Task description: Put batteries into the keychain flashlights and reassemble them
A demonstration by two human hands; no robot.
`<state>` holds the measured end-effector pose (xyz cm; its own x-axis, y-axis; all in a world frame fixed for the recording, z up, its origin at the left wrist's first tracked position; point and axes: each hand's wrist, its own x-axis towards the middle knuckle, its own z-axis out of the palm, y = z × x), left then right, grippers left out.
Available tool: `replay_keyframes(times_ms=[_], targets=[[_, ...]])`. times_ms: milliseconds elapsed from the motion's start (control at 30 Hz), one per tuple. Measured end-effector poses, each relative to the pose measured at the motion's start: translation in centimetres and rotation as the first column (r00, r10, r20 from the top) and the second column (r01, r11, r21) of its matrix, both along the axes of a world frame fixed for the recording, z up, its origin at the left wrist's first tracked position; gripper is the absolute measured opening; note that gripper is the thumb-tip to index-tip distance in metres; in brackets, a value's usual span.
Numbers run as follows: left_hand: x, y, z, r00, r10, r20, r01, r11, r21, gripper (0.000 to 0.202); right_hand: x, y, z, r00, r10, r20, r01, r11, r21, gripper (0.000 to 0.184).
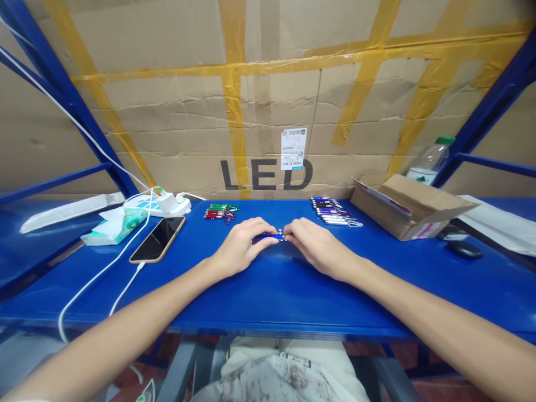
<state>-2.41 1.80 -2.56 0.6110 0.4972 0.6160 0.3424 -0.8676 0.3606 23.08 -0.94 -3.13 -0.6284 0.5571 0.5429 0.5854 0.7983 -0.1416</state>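
Note:
Just above the blue tabletop, my left hand [245,243] pinches a slim blue mini flashlight [271,237] between thumb and fingers. The fingers of my right hand [312,243] are closed at the flashlight's right end; what they grip there is hidden. A few tiny shiny pieces [281,231] show between the two hands, too small to name. Left of centre lies a small group of red and green mini flashlights [220,212] with carabiner clips. On the right, several purple, black and silver mini flashlights [330,212] with clips lie in a row.
To the left lie a phone [158,240] on a white cable, a tissue pack [115,226] and a power strip [167,204]. An open cardboard box [412,206], a black computer mouse [464,249] and a plastic bottle [431,162] are at right. Large cardboard [180,128] stands behind the table.

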Motion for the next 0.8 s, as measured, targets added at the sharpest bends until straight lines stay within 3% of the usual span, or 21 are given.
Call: replay_keyframes(times_ms=[167, 267, 400, 533, 633, 800], targets=[[0.3, 0.2, -0.2, 0.999, 0.02, 0.049, -0.011, 0.984, -0.18, 0.018, 0.2, 0.0, 0.4, 0.985, -0.042, 0.168, 0.009, 0.981, 0.194, 0.027], [0.5, 0.2, -0.3, 0.998, 0.016, 0.056, -0.002, 0.972, -0.235, 0.019, 0.3, 0.0, 0.5, 0.978, -0.05, 0.203, 0.003, 0.974, 0.225, 0.03], [0.4, -0.1, -0.1, 0.999, 0.018, 0.043, -0.011, 0.986, -0.164, 0.017, 0.2, 0.1, 0.2, 0.998, 0.017, 0.059, -0.024, 0.993, 0.119, 0.02], [0.0, -0.2, 0.0, 0.999, 0.026, -0.03, -0.024, 0.997, 0.076, 0.017, -0.1, 0.0, 0.1, 0.992, 0.017, -0.128, -0.035, 0.989, -0.143, 0.015], [-0.2, -0.2, -0.1, 0.994, 0.046, -0.101, -0.017, 0.962, 0.274, 0.017, -0.5, -0.2, 0.2, 0.971, -0.031, -0.238, -0.07, 0.912, -0.405, 0.018], [-0.3, 0.0, -0.1, 0.988, 0.055, -0.145, 0.021, 0.879, 0.476, 0.017, -0.9, 0.1, 0.2, 0.902, -0.142, -0.407, -0.213, 0.674, -0.707, 0.031]])
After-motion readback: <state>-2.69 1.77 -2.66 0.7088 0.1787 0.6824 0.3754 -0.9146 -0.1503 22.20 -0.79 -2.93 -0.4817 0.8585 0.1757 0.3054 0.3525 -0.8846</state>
